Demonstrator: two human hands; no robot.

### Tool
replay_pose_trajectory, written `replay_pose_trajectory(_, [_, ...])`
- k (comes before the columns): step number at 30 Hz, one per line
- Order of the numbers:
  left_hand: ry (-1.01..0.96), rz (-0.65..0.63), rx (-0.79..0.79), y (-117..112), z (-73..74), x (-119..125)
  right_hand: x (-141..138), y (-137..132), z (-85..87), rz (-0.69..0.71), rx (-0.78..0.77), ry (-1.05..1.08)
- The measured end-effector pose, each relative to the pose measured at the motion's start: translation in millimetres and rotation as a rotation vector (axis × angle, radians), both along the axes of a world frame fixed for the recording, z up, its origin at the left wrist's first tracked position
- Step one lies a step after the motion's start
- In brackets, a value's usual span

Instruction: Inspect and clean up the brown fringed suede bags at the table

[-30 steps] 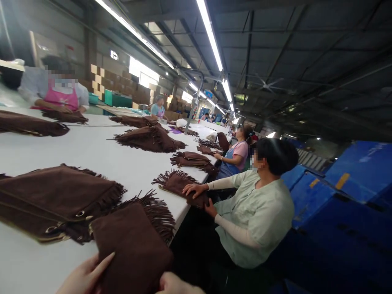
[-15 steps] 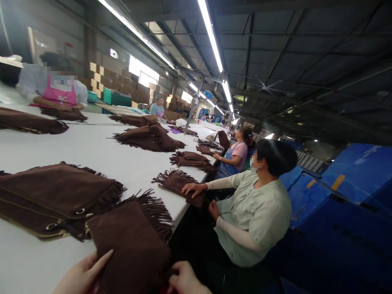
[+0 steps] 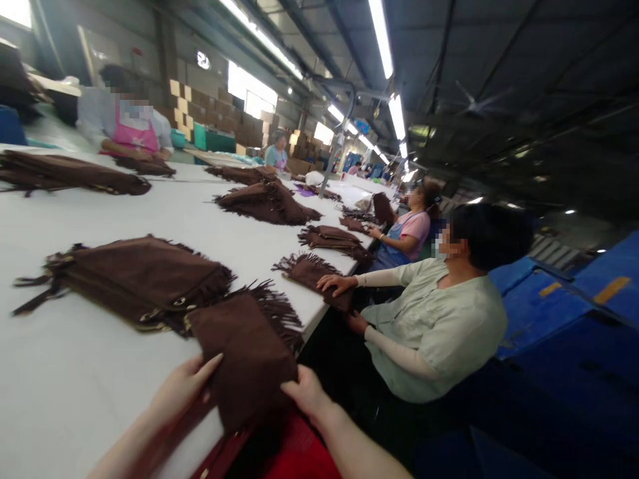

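Note:
A dark brown fringed bag (image 3: 247, 356) lies over the near table edge, its fringe spread on the far side. My left hand (image 3: 187, 386) grips its left side with the thumb on top; the fingers underneath are hidden. At the bag's right edge, my right hand (image 3: 307, 392) pinches the cloth. Just beyond, on the table, rests a stack of similar brown bags (image 3: 150, 273) with gold zips, metal rings and fringes.
The white table (image 3: 94, 372) runs far back, with more brown bag piles (image 3: 269, 201) on it. A co-worker in a pale green top (image 3: 444, 326) sits close on my right, hands on a fringed bag (image 3: 307, 274). Blue bins (image 3: 544, 299) stand behind that person.
The view has shifted left and down, so the scene sits further right and higher. Both my hands still hold the bag, and more of my forearms shows.

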State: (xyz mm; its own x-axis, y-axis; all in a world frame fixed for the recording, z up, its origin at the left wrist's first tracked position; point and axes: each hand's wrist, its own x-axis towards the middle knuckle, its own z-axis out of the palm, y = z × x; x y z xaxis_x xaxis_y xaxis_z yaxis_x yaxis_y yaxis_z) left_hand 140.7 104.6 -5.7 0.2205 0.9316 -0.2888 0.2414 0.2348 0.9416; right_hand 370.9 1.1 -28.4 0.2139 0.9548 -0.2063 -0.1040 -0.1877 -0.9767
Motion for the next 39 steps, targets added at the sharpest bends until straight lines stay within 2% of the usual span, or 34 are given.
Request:
replay_pose_trajectory(2, [-0.088, -0.002, -0.035, -10.0, 17.2, 2.3, 8.2, -6.3, -0.2, 0.074, -0.030, -0.079])
replay_pose_trajectory(4, [-0.142, -0.003, -0.069, -13.9, 23.8, 5.9, 22.6, -11.0, -3.8, 0.107, -0.073, -0.174])
replay_pose_trajectory(7, [-0.198, -0.021, -0.082, -13.0, 20.1, 7.6, 45.4, -15.4, -14.6, 0.132, -0.149, -0.291])
replay_pose_trajectory(11, [-0.216, -0.027, -0.068, -11.5, 16.3, 5.4, 75.3, -26.5, -26.0, 0.044, -0.214, -0.459])
replay_pose_trajectory(14, [-0.232, -0.024, -0.068, -11.0, 16.2, 5.0, 98.1, -35.0, -27.5, -0.065, -0.239, -0.534])
replay_pose_trajectory(17, [-0.242, -0.035, -0.077, -10.7, 15.5, 5.2, 109.5, -38.8, -20.9, -0.117, -0.193, -0.531])
replay_pose_trajectory(21, [-0.228, -0.007, -0.094, -9.3, 13.4, 5.6, 90.2, -35.6, -5.4, -0.023, -0.073, -0.437])
replay_pose_trajectory(24, [-0.219, 0.006, -0.103, -7.0, 12.2, 6.7, 53.2, -35.1, -0.3, 0.210, -0.058, -0.288])
replay_pose_trajectory(26, [-0.206, 0.016, -0.112, -5.5, 12.2, 8.5, 24.2, -39.2, -3.7, 0.357, -0.093, -0.200])
replay_pose_trajectory(28, [-0.198, 0.032, -0.122, -4.7, 12.9, 11.5, -0.9, -44.6, -11.6, 0.439, -0.138, -0.157])
replay_pose_trajectory(31, [-0.252, 0.009, -0.103, -7.3, 17.0, 17.1, -11.0, -46.3, -19.4, 0.579, -0.175, -0.149])
replay_pose_trajectory(33, [-0.283, -0.078, -0.029, -13.9, 24.6, 20.4, 12.4, -41.5, -12.2, 0.584, -0.113, -0.156])
replay_pose_trajectory(36, [-0.314, -0.225, 0.119, -27.2, 46.2, 25.2, 90.8, -20.9, 12.6, 0.530, 0.005, -0.162])
replay_pose_trajectory(39, [-0.358, -0.169, 0.236, -24.6, 79.0, 29.2, 179.2, 24.1, 28.8, 0.440, 0.120, -0.145])
